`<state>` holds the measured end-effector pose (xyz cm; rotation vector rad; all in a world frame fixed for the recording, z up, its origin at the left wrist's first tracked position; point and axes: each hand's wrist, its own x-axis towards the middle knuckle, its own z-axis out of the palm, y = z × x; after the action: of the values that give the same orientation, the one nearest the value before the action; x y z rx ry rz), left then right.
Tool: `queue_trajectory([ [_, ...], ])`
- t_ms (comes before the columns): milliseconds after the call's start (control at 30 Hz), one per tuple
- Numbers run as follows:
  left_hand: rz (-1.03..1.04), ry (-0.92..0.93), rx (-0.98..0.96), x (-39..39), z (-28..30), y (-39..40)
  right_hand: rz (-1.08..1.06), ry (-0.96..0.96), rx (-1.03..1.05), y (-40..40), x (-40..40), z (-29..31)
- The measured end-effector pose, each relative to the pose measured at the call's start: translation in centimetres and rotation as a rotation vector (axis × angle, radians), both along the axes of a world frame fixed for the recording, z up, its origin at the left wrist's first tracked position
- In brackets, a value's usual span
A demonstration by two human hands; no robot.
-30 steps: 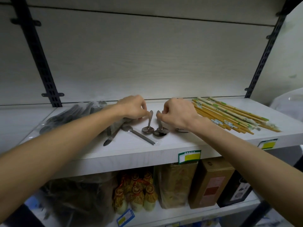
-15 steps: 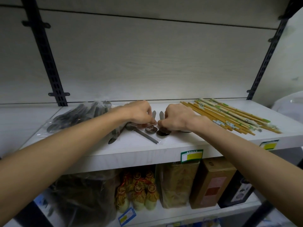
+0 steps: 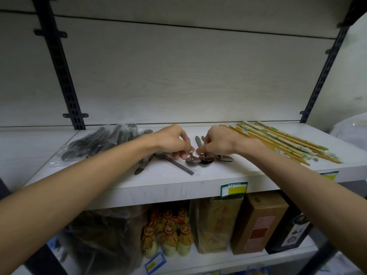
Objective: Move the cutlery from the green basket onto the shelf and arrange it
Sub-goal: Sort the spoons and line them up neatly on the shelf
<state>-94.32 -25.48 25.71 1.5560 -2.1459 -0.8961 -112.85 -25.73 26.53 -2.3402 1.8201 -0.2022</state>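
On the white shelf (image 3: 198,181) three metal spoons lie side by side, bowls toward me. My left hand (image 3: 172,139) pinches the neck of the left spoon (image 3: 193,160). My right hand (image 3: 218,140) pinches the neck of the middle spoon (image 3: 206,160). A third spoon (image 3: 225,158) lies under my right wrist. Loose cutlery (image 3: 178,165) in clear wrap lies under my left hand, angled toward the front edge. The green basket is out of view.
A clear bag of dark cutlery (image 3: 99,143) lies at the shelf's left. Wrapped bamboo chopsticks (image 3: 282,141) fan across the right. Black uprights (image 3: 59,64) flank the back panel. Below, small bottles (image 3: 168,233) and boxes (image 3: 258,223) fill the lower shelf.
The spoons that stood tilted up on their bowls now lie flatter, handles pointing to the back. Both hands have dropped lower onto them and closer together.
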Motion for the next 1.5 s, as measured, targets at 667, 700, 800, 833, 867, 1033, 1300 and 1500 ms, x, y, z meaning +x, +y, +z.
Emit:
queue_trajectory([
  [667, 0.342, -0.433, -0.462, 13.7, 0.0, -0.9, 0.001, -0.109, -0.014, -2.7, 10.2, 0.3],
  [700, 0.334, -0.433, -0.437, 14.0, -0.2, -0.7, -0.01, -0.12, -0.002, -2.9, 10.3, 0.1],
  [800, 0.323, -0.429, -0.415, 14.5, -0.6, -0.6, -0.024, -0.173, 0.003, -4.2, 10.2, -0.8],
  [833, 0.323, -0.429, -0.409, 14.6, -0.6, -0.5, -0.022, -0.206, 0.009, -4.4, 10.1, -0.9],
  [867, 0.327, -0.429, -0.4, 14.5, -0.5, -0.5, -0.016, -0.263, 0.031, -4.4, 9.8, -0.9],
  [1033, 0.382, -0.419, -0.484, 13.3, 0.6, -0.7, 0.005, -0.64, 0.234, -3.4, 6.1, 1.1],
  [1300, 0.242, 0.06, -0.392, 4.5, 1.5, -2.0, -0.149, -0.79, 0.247, -1.5, -1.6, 3.8],
  [1500, 0.216, 0.193, -0.218, 0.1, 1.5, -2.6, -0.285, -0.974, 0.219, -0.1, -5.6, 2.0],
])
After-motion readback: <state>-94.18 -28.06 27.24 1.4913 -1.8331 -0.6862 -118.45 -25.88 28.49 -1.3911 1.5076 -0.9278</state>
